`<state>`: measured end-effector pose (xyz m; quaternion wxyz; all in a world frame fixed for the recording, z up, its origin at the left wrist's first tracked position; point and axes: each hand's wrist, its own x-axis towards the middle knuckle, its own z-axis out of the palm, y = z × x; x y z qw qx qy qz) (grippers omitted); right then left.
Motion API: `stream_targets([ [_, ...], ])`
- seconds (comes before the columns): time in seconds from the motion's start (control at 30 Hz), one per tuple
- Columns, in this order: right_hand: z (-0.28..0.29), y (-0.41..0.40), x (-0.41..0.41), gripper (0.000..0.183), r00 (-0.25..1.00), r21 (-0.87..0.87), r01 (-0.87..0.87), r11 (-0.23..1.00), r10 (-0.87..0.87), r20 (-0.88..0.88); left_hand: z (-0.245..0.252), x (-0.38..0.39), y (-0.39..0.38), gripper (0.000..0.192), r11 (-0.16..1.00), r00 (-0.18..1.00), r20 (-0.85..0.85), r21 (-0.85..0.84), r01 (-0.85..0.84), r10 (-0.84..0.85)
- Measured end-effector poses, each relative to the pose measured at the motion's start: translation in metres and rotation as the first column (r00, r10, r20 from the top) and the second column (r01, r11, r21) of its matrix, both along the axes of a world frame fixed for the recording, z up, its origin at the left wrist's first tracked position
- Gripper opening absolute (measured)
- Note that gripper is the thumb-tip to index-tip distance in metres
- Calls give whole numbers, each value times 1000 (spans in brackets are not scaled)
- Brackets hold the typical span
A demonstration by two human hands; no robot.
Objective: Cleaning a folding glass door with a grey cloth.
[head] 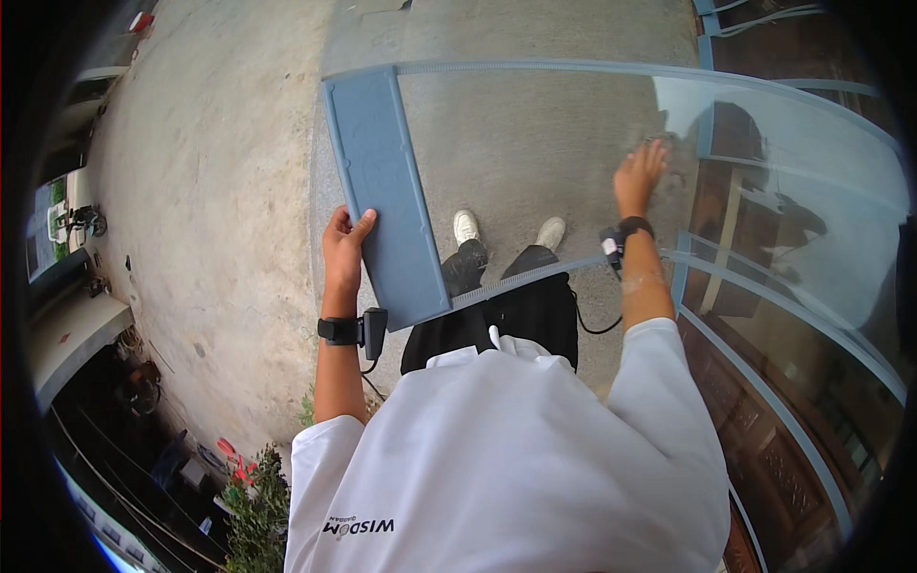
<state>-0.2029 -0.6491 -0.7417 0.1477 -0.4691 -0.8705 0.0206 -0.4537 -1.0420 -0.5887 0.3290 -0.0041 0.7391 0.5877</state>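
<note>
My left hand (346,242) grips the outer edge of a blue panel (383,193), with the thumb on its face. The panel forms the end of a long transparent plastic sheet (530,136), which looks like a door curtain. Ribbed strips (516,66) run along both long sides of the sheet. It stretches from the panel towards the doorway at the right. My right hand (640,174) lies against the transparent part, fingers extended and holding nothing. Through the plastic I see my white shoes (466,226) and the concrete ground.
Brown carved doors (781,458) with blue-grey frames (770,401) stand at my right. Concrete ground (222,179) spreads to the left. A leafy shrub (261,501) grows at lower left near a dark open shed. A parked motorbike (87,220) is farther left. Cabled devices (372,334) sit on my wrists.
</note>
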Motion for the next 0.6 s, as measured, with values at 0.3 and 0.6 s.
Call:
stream_targets([
  [0.3,-57,-205,-158,27,853,-410,-371,833,131,-506,-26,-7,-26,21,979,980,-167,-190,76,-109],
  [0.6,-44,-284,-291,25,632,-548,-543,636,-121,-766,-63,-1,-61,23,985,976,-219,-171,-15,-23],
])
